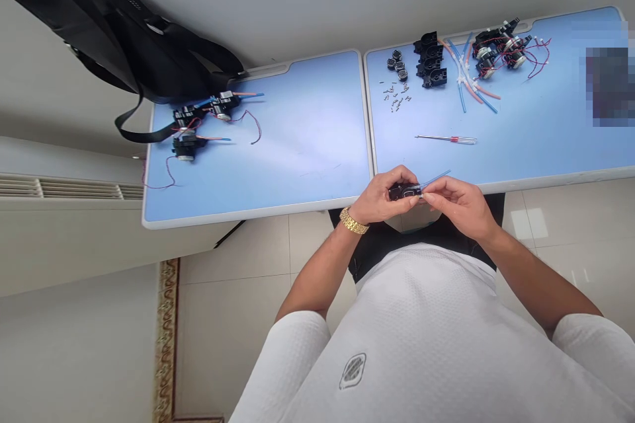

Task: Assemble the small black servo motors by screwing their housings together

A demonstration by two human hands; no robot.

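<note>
two bare hands work close together at the near edge of a pale blue table point(546, 122), seen from the wearer's own head. the left hand point(380, 197), with a gold watch point(354, 221) at its wrist, is closed around a small black housing point(404, 192), thumb on the near side and fingers on the far side. a thin blue tube point(439, 177) slants away from the housing, up and to the right. the right hand point(461, 206) brings its thumb and fingertips to the housing's right end; the spot is too small to tell whether they pinch the tube, the housing or something tiny.

this looks like delicate fingertip work, judged best done with the left hand as a steady vise and the right making small, gentle moves, without kinking the tube or squeezing the housing out of line. working farther in over the tabletop would let any dropped piece land there rather than on the floor.

beyond the hands lies a screwdriver point(464, 140) with a red and clear handle. farther back are scattered small screws point(395, 98), a cluster of round dark parts point(397, 66), stacked black housings point(430, 61) and crossed blue and orange tubes point(465, 73).
</note>
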